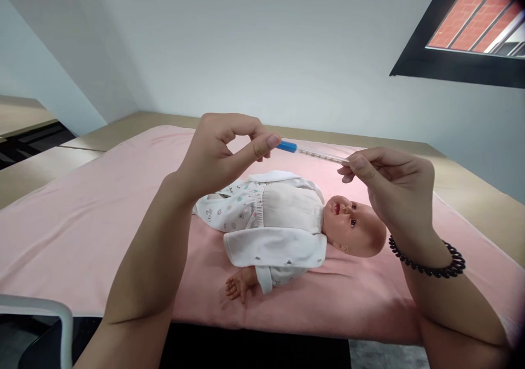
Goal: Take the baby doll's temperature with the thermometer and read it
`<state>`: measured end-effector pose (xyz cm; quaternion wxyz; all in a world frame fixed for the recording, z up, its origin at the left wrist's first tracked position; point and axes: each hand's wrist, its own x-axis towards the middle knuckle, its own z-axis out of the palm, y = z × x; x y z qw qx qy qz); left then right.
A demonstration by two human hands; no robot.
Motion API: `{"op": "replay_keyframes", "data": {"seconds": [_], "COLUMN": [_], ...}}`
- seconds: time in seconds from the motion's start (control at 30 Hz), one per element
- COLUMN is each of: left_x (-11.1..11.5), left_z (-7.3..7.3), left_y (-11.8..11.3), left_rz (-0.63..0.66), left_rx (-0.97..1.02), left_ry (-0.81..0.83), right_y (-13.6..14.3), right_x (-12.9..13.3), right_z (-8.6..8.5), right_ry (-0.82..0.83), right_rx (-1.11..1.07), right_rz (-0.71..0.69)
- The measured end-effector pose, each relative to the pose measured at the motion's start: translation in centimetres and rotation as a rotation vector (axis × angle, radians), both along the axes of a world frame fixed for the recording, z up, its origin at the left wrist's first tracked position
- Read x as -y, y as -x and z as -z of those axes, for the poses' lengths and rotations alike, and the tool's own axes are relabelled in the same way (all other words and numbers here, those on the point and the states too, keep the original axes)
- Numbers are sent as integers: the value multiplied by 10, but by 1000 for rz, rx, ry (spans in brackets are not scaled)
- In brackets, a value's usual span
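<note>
A clear glass thermometer [322, 154] with a blue cap [287, 146] is held up nearly level between my two hands. My left hand [229, 150] pinches the blue end with thumb and fingers. At the other end, my right hand [389, 180] grips the clear tip between thumb and forefinger; a black coiled band is round that wrist. Below them a baby doll [356, 224] lies on its back, head to the right, in a white top [287, 208] and patterned white trousers [233, 210]. One doll hand [241, 284] rests on the pink cloth.
A pink cloth [102, 216] covers much of the wooden table [471, 180]. Behind stands a pale wall, with a dark-framed window [443, 65] at upper right. A grey metal tube [36, 305] shows at lower left.
</note>
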<state>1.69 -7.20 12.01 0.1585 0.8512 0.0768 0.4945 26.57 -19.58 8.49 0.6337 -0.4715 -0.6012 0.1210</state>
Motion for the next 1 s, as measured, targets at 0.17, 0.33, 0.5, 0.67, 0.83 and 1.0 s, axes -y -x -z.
{"op": "replay_keyframes", "data": {"seconds": [0.17, 0.33, 0.5, 0.67, 0.83, 1.0], "left_x": [-2, 0, 1, -1, -2, -2], "left_z": [0, 0, -1, 0, -1, -2], "left_y": [3, 4, 3, 2, 1, 1], "left_rz": [4, -79, -133, -213, -292, -321], "left_rx": [4, -31, 28, 148, 245, 273], "left_ry": [-35, -34, -64, -43, -27, 4], "right_y": [0, -3, -9, -36, -67, -85], "right_x": [-1, -7, -13, -26, -48, -66], "right_z": [0, 3, 6, 3, 6, 19], "right_ry": [-6, -3, 8, -30, -16, 177], "right_rx": [-15, -55, -103, -220, -321, -210], "right_rz": [-20, -53, 5, -62, -119, -94]}}
